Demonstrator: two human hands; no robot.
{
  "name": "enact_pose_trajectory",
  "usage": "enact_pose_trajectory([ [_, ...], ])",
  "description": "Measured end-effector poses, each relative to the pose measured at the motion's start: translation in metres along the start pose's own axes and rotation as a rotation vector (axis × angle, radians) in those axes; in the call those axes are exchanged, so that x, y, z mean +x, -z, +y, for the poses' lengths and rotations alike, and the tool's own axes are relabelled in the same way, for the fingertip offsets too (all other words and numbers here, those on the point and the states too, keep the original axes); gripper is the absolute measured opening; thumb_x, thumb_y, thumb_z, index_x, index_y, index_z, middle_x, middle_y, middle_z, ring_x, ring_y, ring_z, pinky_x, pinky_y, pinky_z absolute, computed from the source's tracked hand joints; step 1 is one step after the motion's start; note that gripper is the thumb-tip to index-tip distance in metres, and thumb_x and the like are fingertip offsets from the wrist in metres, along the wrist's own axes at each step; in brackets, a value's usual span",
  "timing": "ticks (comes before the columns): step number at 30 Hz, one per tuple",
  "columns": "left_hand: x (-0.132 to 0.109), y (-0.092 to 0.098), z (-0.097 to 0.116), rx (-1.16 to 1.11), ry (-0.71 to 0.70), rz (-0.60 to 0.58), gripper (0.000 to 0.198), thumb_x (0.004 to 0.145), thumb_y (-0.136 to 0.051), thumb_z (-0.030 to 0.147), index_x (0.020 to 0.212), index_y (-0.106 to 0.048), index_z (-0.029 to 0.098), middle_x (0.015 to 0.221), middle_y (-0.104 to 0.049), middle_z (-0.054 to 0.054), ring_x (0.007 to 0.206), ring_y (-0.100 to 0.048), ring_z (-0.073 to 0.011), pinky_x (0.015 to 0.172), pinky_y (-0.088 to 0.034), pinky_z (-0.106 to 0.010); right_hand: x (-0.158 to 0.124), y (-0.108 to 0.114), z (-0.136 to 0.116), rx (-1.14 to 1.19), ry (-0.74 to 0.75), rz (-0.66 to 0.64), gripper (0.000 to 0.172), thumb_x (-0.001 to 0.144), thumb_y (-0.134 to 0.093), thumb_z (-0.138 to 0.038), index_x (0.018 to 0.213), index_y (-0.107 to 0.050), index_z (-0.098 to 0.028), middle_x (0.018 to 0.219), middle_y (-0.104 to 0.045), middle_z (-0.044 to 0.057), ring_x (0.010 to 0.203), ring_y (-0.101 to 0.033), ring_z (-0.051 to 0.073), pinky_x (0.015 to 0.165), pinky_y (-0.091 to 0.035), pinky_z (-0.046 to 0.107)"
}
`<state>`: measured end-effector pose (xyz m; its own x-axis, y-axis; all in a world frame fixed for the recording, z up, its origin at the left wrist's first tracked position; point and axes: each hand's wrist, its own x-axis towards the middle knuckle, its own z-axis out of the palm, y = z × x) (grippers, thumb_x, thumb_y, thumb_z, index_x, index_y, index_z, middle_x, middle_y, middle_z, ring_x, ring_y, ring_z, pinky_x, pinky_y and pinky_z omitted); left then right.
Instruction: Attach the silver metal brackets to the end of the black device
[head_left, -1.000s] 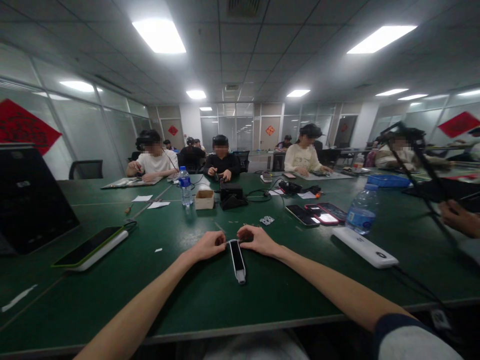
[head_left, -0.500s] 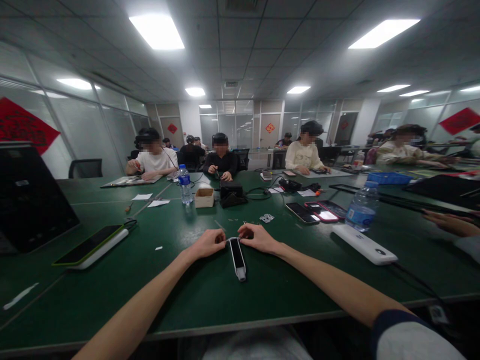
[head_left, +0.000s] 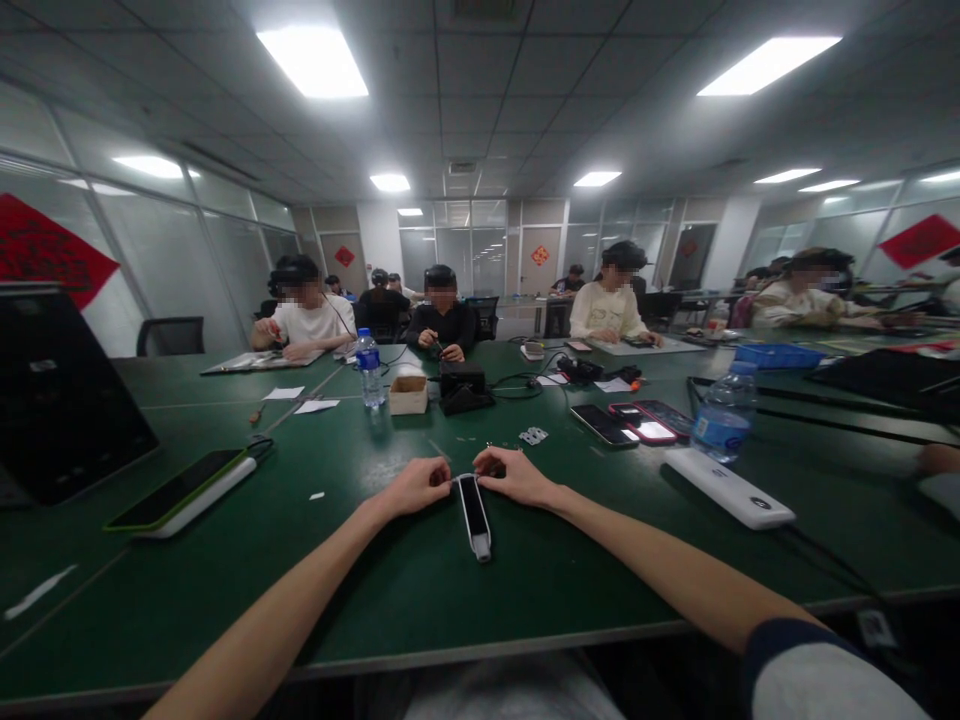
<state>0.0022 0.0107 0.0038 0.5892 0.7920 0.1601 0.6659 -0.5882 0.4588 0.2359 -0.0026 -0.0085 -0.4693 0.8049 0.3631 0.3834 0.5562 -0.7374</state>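
A slim white device with a long black screen, like a scanning pen (head_left: 474,515), lies on the green table with its narrow grey-white tip toward me. My left hand (head_left: 421,485) is at the left of its far end, thumb and fingers pinched together. On the other side, my right hand (head_left: 511,474) is curled with its fingertips pinched close to the same end. A thin pale strip, perhaps a cord, shows between the fingertips at the device's top. What each pinch holds is too small to make out.
A green-edged phone on a white power bank (head_left: 180,495) lies left. At right are another white power bank (head_left: 727,488), a water bottle (head_left: 724,415) and phones (head_left: 604,425). Ahead stand a small box (head_left: 409,396) and another bottle (head_left: 370,370). Several people sit around.
My hands and the device stay almost in place. At the far right, another person's hand has drawn back toward the edge, and the long black frame beside it has shifted.
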Motion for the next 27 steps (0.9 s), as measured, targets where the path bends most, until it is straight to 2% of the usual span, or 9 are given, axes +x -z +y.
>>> enact_pose_trajectory([
  [12,-0.001,0.001,0.002,-0.003,-0.008,0.006,0.016,0.081,-0.054,0.03,0.079,-0.061,0.016,0.073,-0.063,-0.002,0.065,-0.057,-0.0159,0.06,-0.043,-0.024,0.0,0.0,-0.002,-0.013,0.008,-0.004,0.021,0.079,-0.066,-0.022,0.099,-0.063,-0.017,0.094,-0.068,0.004,0.082,-0.064,0.016,0.077,-0.054,0.031],
  [18,0.0,0.001,0.001,0.01,0.001,0.001,0.012,0.079,-0.054,0.025,0.08,-0.061,0.016,0.071,-0.062,-0.001,0.065,-0.056,-0.0151,0.059,-0.042,-0.023,0.0,0.003,0.004,-0.083,0.078,-0.029,0.033,0.076,-0.07,-0.028,0.106,-0.062,-0.018,0.1,-0.066,0.004,0.088,-0.063,0.017,0.079,-0.052,0.032],
  [21,0.0,0.001,0.001,0.009,-0.01,0.002,0.013,0.079,-0.054,0.026,0.08,-0.061,0.016,0.073,-0.063,-0.001,0.066,-0.057,-0.0154,0.06,-0.042,-0.024,0.003,0.016,0.013,-0.151,0.112,0.005,0.032,0.077,-0.067,-0.025,0.107,-0.061,-0.018,0.105,-0.065,0.005,0.093,-0.061,0.018,0.08,-0.05,0.032],
  [27,-0.001,0.001,0.0,-0.008,-0.011,-0.002,0.013,0.08,-0.054,0.026,0.083,-0.061,0.016,0.074,-0.063,-0.002,0.067,-0.058,-0.016,0.061,-0.044,-0.025,0.008,0.061,0.049,-0.462,0.073,0.184,0.021,0.083,-0.056,-0.017,0.102,-0.064,-0.015,0.101,-0.064,0.008,0.095,-0.058,0.019,0.086,-0.046,0.035],
])
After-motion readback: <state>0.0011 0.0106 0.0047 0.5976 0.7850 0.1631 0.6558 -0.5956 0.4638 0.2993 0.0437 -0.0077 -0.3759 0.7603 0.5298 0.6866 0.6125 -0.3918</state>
